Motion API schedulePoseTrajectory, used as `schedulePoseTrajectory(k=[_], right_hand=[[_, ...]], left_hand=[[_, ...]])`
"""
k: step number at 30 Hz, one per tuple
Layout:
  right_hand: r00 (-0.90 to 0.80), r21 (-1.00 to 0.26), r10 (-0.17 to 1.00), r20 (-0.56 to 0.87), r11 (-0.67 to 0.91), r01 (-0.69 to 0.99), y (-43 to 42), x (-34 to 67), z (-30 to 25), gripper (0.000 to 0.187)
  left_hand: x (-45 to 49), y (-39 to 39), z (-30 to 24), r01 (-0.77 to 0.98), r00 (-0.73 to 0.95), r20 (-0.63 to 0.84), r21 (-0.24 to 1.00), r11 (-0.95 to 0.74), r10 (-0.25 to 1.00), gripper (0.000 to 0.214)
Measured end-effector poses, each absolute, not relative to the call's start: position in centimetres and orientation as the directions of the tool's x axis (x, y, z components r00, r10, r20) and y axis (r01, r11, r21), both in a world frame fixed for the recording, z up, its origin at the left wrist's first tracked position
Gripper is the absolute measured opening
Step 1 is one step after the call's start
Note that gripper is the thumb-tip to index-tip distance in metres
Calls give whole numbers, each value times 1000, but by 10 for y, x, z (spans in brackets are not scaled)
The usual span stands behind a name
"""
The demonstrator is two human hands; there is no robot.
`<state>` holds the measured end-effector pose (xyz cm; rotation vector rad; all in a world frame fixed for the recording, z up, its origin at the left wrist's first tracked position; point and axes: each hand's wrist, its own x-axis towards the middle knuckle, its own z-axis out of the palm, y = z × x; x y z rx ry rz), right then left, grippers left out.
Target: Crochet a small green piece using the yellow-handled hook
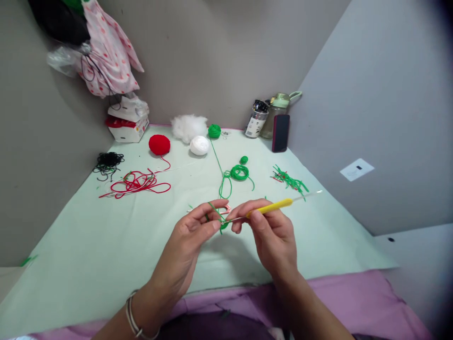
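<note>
The thumb and forefinger of the left hand (193, 231) are pressed together on a small green yarn piece (222, 224), with a green strand looped over the forefinger above it; the fingers (247, 208) of the right hand (274, 236) are clamped round a yellow-handled metal crochet hook (272, 206), whose thin tip points left into the yarn between the two hands, just above the pale mint-green table cover (88, 245); whether the tip has caught a loop is too small to tell. To my eye the stitch goes best if the left pinch sits right beside the loop being worked, so the piece cannot twist; the strand over the forefinger should run taut but not tight, and the hook should turn from the wrist rather than be pushed, since this thick cord looks apt to split. The working strand (216, 158) leads away across the table, past a loose green yarn coil (239, 173), to a small green yarn ball (214, 131) at the back; some slack there would save the ball from rolling. Farther out lie a white yarn ball (199, 145), a red yarn ball (159, 144), a tuft of white stuffing (188, 126), a tangle of red yarn (136, 183), a heap of black yarn (108, 162) and green offcuts (290, 179), all well apart from the hands; a dark phone (281, 132) leans by a green-lidded bottle (279, 111) at the wall.
</note>
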<state>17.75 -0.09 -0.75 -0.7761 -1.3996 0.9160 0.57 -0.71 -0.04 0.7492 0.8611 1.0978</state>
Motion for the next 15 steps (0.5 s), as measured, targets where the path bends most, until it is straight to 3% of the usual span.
schedulePoseTrajectory(k=[2,4,6,7,8,11,15], right_hand=[[-69,-791,801,594,598,127,-5,177,-8,22],[-168,-585,669,724,725,363,-9,176,-10,25],[-268,-398,574,774,770,500,-12,175,-13,32],[-269,-374,563,782,768,520,-13,174,-14,34],[-237,-403,573,785,762,507,-13,173,-15,34],[-23,-650,687,726,697,303,-11,173,-12,27],[17,-821,822,570,568,47,-3,172,-4,19]], left_hand=[[7,-8,1,-463,170,-207,847,263,964,32],[9,-9,0,-503,164,-203,825,259,965,43],[11,-9,-1,-544,220,-231,777,316,948,48],[11,-8,-1,-564,261,-253,743,360,931,47],[10,-8,-2,-582,296,-276,707,401,915,44],[9,-5,-3,-625,329,-314,635,454,891,33],[11,-6,-1,-587,291,-256,713,383,922,32]])
